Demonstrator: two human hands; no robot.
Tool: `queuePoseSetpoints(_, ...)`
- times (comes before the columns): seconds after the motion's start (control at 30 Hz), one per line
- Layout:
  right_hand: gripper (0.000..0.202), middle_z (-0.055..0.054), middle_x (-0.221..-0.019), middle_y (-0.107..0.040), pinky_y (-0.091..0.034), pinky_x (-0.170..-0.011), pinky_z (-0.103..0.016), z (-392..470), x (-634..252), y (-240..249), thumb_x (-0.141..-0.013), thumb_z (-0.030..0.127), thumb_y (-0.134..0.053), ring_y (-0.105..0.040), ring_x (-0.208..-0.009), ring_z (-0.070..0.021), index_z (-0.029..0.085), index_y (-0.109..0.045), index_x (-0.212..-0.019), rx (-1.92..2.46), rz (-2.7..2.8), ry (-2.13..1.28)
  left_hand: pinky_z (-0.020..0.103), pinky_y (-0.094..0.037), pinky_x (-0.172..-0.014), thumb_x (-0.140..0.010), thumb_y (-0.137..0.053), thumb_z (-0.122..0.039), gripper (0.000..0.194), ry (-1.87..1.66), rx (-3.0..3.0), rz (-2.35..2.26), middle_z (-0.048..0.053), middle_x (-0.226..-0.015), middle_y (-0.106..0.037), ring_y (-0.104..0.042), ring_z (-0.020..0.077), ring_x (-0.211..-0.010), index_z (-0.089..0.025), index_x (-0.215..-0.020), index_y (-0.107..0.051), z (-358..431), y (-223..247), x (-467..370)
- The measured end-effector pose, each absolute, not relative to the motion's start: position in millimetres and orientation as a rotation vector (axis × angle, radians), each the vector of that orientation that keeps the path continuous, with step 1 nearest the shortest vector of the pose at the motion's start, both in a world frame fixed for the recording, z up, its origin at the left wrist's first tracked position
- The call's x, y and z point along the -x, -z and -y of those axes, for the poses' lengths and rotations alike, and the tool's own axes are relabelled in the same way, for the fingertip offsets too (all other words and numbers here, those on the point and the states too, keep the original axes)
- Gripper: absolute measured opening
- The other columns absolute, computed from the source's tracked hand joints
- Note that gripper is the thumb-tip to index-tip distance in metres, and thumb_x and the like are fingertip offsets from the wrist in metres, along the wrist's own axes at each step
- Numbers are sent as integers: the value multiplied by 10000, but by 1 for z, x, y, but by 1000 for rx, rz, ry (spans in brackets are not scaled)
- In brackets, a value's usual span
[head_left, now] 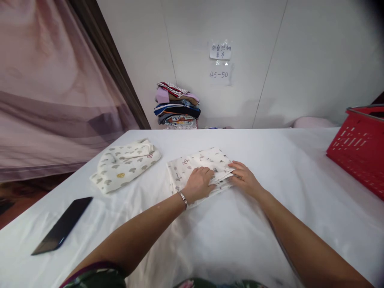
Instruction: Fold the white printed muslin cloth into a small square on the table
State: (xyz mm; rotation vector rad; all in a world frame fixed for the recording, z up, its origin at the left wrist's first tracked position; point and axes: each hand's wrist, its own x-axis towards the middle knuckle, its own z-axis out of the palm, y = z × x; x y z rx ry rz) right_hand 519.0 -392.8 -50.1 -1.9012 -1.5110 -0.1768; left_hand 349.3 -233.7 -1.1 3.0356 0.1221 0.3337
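A folded white cloth (190,165) with small grey and brown prints lies on the table in front of me. My left hand (198,185) rests over its near part, fingers curled round the loose layers and thumb lower down. At the cloth's right edge, my right hand (246,179) has its fingers and thumb closed on the stacked layers. The fingertips of both hands are partly hidden in the folds. To the left lies another folded white cloth (127,165) with grey mushroom prints and one yellow print; neither hand touches it.
A black phone (64,224) lies on the white-covered table (240,240) at the left. A red basket (357,148) stands at the right edge. Behind the table is a pile of folded fabrics (177,107) against the wall. A pink curtain (57,88) hangs on the left.
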Motion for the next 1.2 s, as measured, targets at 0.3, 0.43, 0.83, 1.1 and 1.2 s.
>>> queuePoseSetpoints(0.3,142,-118,-1273,-511,-382,-972,-477,399,-505,42,-841,218,-484,-375,-1252,-269,175,-614,-880,1903,1589,446,255,-398,-619,-804,-425,-177,136,-139,-2966,-391,30,-892,-596,-561,168,-825,-205,-818,-558,224,-6,-348)
queuePoseSetpoints(0.43,137,-111,-1341,-452,-350,-983,-475,400,-485,32,-845,172,-475,-297,-1304,-276,169,-576,-754,1820,1641,625,260,-400,-633,-814,-424,-208,137,-103,-2925,-470,29,-890,-612,-573,170,-810,-204,-825,-561,223,-9,-351)
queuePoseSetpoints(0.83,153,-89,-1420,-354,-219,-1041,-541,371,-474,41,-783,250,-624,-213,-1339,-308,222,-676,-924,2168,1820,459,268,-425,-670,-793,-448,-225,173,-119,-2885,-451,32,-895,-644,-596,180,-807,-202,-853,-609,221,-9,-355)
queuePoseSetpoints(1.1,150,-99,-1424,-346,-194,-1063,-532,366,-472,48,-841,168,-513,-187,-1350,-285,161,-658,-802,2130,1845,596,252,-451,-763,-822,-397,-551,431,-17,-2613,-376,14,-986,-675,-612,178,-876,-236,-993,-638,195,-17,-354)
queuePoseSetpoints(1.2,197,-91,-1438,-320,-191,-1071,-526,371,-471,49,-835,83,-453,-154,-1361,-265,152,-625,-769,2064,1874,644,288,-375,-947,-848,-317,-580,537,-75,-2703,-480,42,-1253,-557,-509,201,-1130,-228,-1177,-556,171,-12,-364)
